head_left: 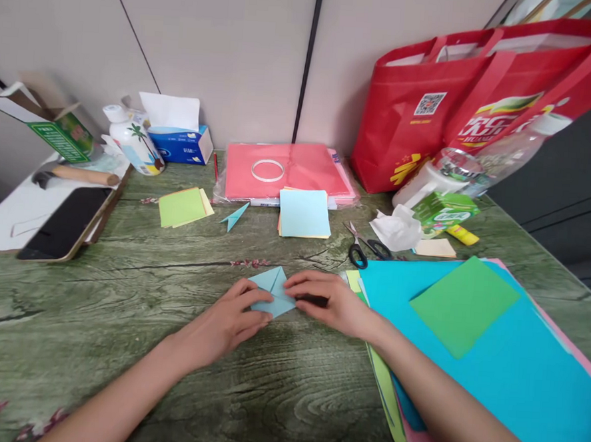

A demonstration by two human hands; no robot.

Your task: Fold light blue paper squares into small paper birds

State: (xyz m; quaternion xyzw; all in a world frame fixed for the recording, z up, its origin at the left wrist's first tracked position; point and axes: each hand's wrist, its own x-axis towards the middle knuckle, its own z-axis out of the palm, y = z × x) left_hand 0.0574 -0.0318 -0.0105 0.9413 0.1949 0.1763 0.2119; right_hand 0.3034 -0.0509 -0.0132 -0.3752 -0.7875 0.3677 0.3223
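Note:
A light blue paper with folded flaps lies on the green wood-patterned table between my hands. My left hand rests on its left part, fingers apart and pressing it flat. My right hand is at the paper's right corner, thumb and fingers closed on the edge there. Behind the paper sit a small folded blue piece, a stack of light blue square sheets and some yellow-green sheets.
Scissors lie beside a crumpled tissue. Large blue sheets with a green square cover the right side. A phone and hammer are at left. A red bag stands behind.

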